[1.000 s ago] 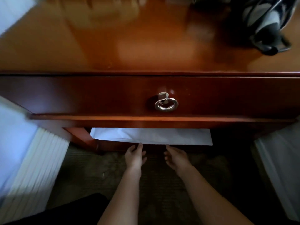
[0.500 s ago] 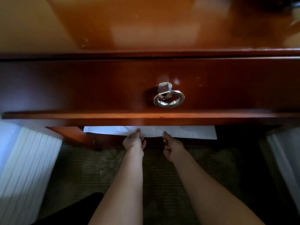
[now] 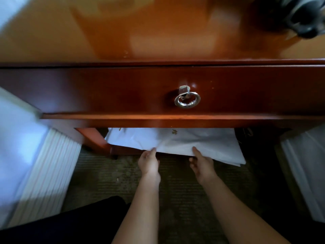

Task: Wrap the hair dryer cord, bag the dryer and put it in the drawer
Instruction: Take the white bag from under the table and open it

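A white bag (image 3: 184, 141) lies on the low shelf under the wooden nightstand, its front edge pulled out over the shelf's lip. My left hand (image 3: 149, 163) pinches that front edge near its middle. My right hand (image 3: 202, 165) grips the same edge a little to the right, thumb on top. Above them the drawer (image 3: 105, 92) is closed, with its silver ring pull (image 3: 187, 101) hanging down. The black hair dryer (image 3: 302, 18) with its cord wound round it lies blurred at the far right corner of the nightstand top (image 3: 158, 32).
White bedding (image 3: 35, 164) hangs down on the left and another white bed edge (image 3: 306, 169) on the right, leaving a narrow strip of dark carpet (image 3: 175, 191) between. My dark-clothed knee (image 3: 79, 222) is at the lower left.
Both hands reached the bag's front edge, took hold of it and drew it forward, so more of the white bag shows beyond the shelf. The view tilted, bringing the dryer back in.
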`<state>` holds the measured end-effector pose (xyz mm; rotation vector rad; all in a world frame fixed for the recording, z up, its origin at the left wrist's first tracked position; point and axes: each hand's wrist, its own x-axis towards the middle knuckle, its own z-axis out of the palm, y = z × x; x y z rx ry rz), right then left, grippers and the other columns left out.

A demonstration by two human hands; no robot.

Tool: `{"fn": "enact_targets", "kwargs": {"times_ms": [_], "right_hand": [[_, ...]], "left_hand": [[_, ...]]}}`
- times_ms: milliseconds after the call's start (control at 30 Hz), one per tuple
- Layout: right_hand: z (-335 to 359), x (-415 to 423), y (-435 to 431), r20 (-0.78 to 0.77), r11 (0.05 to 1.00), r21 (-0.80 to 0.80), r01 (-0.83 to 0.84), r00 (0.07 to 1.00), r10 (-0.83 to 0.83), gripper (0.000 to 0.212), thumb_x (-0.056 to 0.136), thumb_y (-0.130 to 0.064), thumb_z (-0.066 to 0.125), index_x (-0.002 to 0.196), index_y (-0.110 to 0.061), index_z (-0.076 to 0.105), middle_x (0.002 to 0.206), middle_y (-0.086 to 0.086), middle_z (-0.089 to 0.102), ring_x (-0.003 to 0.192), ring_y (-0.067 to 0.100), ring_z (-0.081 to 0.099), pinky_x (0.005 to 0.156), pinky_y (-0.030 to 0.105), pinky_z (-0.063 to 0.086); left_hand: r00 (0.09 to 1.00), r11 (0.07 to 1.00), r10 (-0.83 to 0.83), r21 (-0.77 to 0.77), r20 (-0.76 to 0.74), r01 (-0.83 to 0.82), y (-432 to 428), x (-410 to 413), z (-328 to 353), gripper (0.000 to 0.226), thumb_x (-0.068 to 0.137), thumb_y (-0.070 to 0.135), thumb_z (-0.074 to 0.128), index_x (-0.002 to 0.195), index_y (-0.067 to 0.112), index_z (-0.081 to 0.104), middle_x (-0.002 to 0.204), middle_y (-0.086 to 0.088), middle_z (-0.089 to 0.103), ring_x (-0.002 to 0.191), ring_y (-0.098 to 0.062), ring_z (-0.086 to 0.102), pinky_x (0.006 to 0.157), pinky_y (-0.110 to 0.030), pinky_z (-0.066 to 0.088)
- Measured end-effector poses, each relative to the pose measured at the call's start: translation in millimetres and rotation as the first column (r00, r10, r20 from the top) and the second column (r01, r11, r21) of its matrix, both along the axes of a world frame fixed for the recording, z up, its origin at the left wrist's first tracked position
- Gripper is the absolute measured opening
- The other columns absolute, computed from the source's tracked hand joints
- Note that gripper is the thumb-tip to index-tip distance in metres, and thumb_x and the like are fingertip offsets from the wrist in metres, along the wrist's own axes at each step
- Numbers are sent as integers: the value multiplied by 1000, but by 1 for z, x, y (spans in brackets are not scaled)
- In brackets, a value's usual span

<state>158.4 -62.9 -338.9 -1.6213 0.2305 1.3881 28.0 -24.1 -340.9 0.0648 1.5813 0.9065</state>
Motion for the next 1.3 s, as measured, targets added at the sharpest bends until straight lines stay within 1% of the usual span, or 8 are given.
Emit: {"fn": "enact_targets", "kwargs": {"times_ms": [100, 167, 233, 633, 867, 1033, 1133, 1300], "right_hand": [[22, 3, -15, -27, 989, 133, 71, 997, -68, 16, 87, -14, 64, 98, -17, 53, 97, 1, 60, 88, 15, 58, 94, 34, 46], [37, 2, -28, -51, 962, 234, 140, 990, -132, 22, 87, -10, 62, 106, -18, 52, 102, 1, 59, 95, 17, 58, 91, 34, 45], [53, 0, -40, -25, 940, 308, 147, 989, -147, 20, 88, -6, 60, 105, -15, 53, 109, 5, 60, 104, 21, 57, 97, 35, 44], [181, -31, -91, 134, 822, 565, 70, 976, -175, 18, 91, -13, 57, 100, 3, 59, 99, 12, 67, 95, 20, 64, 97, 36, 46], [278, -38, -137, 349, 803, 584, -120, 930, -115, 22, 89, -20, 61, 76, -3, 59, 73, 5, 64, 65, 12, 63, 69, 27, 51], [352, -39, -159, 465, 740, 638, -213, 873, -149, 25, 87, -25, 64, 80, -3, 55, 82, 4, 60, 84, 15, 60, 90, 38, 46], [398, -45, -170, 496, 657, 704, -271, 849, -181, 11, 87, -25, 63, 85, -14, 59, 83, 1, 64, 82, 14, 63, 80, 31, 49], [466, -56, -171, 534, 479, 797, -369, 800, -273, 22, 88, -26, 62, 98, -6, 65, 79, 0, 69, 64, 2, 67, 50, 10, 46]], "left_hand": [[998, 1000, -11, 29, 58, 9, -9, -6, 20, 12, 90, 14, 61, 100, 11, 56, 99, -5, 57, 95, -17, 54, 91, -37, 46], [989, 998, 33, 45, 141, -40, -13, -9, 36, 46, 88, 15, 65, 129, 6, 45, 120, -13, 58, 112, -26, 56, 96, -44, 45], [975, 995, 72, 58, 213, -86, -19, -14, 55, 58, 85, 18, 68, 136, 10, 41, 127, -16, 57, 118, -32, 55, 99, -48, 45], [921, 900, 225, 293, 318, -322, -76, -48, 191, 36, 91, 16, 61, 124, 5, 54, 128, -13, 56, 125, -25, 51, 98, -40, 46], [938, 820, 136, 495, 318, -287, -105, -64, 274, 26, 95, 17, 54, 119, 8, 53, 116, -12, 56, 117, -26, 54, 91, -45, 44], [931, 710, 63, 639, 359, -294, -119, -71, 344, 8, 95, 20, 54, 103, 19, 55, 114, -9, 58, 109, -25, 58, 83, -45, 50], [932, 614, 12, 733, 363, -293, -120, -78, 385, 30, 94, 24, 53, 124, 16, 54, 118, -7, 63, 109, -24, 61, 67, -36, 52], [950, 410, -9, 868, 312, -281, -122, -91, 468, 12, 97, 19, 49, 105, 21, 56, 113, -5, 62, 105, -22, 62, 66, -34, 53]]}}
